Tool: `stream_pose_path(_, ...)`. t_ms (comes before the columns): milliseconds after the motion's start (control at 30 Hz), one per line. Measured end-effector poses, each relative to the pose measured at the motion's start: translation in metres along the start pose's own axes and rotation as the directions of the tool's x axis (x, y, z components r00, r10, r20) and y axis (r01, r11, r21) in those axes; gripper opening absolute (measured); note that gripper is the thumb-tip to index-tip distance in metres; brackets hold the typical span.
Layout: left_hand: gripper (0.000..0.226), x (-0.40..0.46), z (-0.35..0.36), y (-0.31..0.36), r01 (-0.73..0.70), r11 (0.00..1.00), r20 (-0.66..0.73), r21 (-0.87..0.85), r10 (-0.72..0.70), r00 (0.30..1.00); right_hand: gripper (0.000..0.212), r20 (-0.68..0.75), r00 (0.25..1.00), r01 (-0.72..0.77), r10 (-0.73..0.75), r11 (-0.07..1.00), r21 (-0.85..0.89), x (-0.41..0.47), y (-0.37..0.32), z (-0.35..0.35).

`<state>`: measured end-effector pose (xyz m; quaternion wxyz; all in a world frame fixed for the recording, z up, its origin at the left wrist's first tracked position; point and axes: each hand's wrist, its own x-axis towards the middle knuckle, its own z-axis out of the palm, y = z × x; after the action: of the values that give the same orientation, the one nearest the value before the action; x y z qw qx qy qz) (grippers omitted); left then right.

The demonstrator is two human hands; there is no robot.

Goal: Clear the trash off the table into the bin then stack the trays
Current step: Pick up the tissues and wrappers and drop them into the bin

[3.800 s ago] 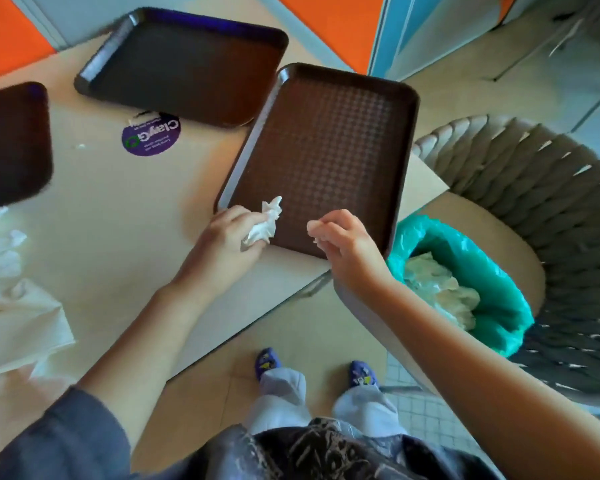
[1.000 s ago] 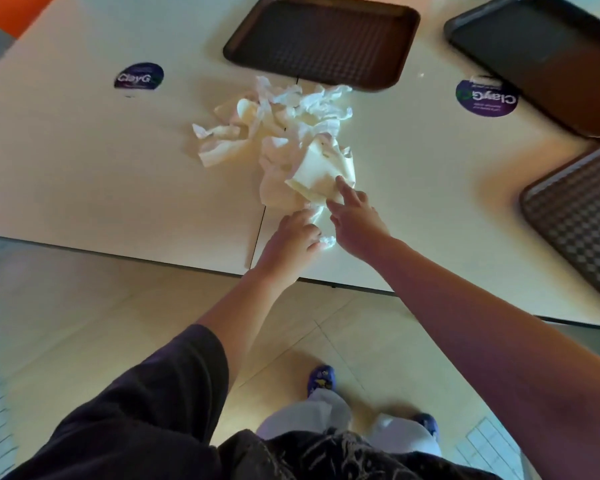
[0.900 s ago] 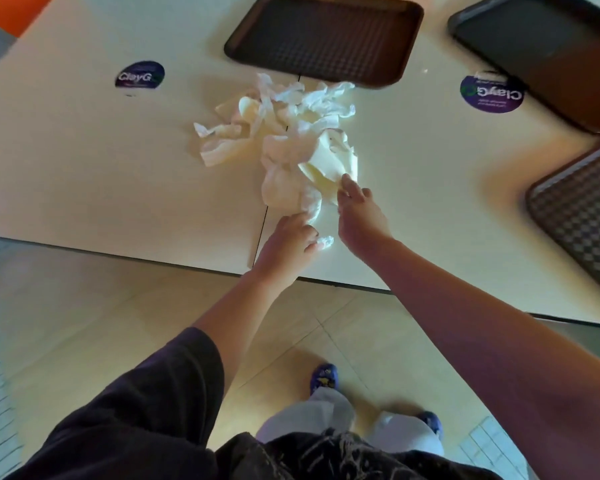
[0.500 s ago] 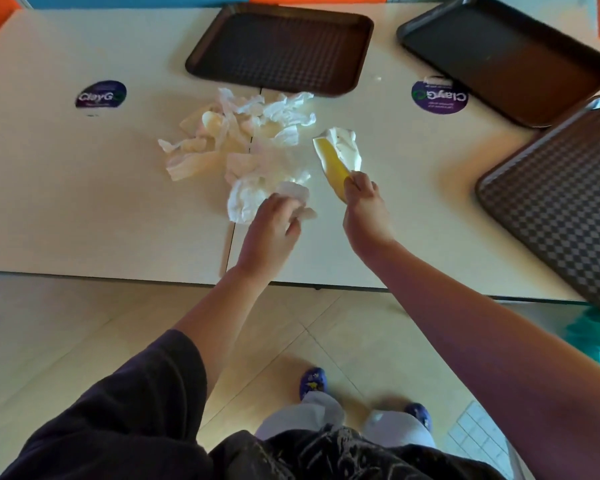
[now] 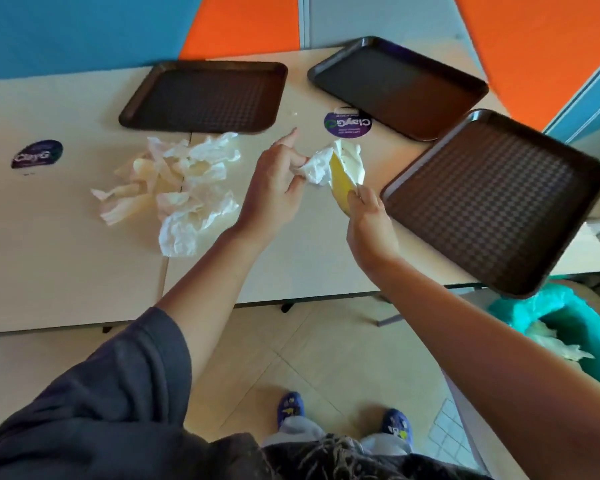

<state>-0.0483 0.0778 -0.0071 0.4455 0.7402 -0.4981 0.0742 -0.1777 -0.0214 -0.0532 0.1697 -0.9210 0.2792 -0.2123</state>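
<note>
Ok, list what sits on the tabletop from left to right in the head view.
Left purple sticker → loose paper pile → left tray → left hand → right hand → right tray → bin.

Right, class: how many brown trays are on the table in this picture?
3. One tray lies far left of centre, one far right by the wall, one at the near right edge, overhanging it. None looks hidden.

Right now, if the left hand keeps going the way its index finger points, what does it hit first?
Probably bare table in the gap between the two far trays; the left hand holds a crumpled napkin. Depth is unclear.
</note>
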Motion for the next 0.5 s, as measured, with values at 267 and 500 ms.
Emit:
stream_pose_path(267, 0.019, -0.001, 0.07, 0.082, 0.127, 0.954, 0.111, -0.272, -0.1, 0.989, 0.038, -0.02, 0.996, -0.081, 0.081, 0.997, 0.015, -0.038, 0.067, -0.066)
stream_pose_path(500, 0.025, -0.011, 0.138, 0.16, 0.251, 0.873, 0.285, -0.419, -0.136, 0.949, 0.044, -0.056, 0.982, -0.179, 0.179, 0.984, 0.006, -0.081, 0.134, -0.111)
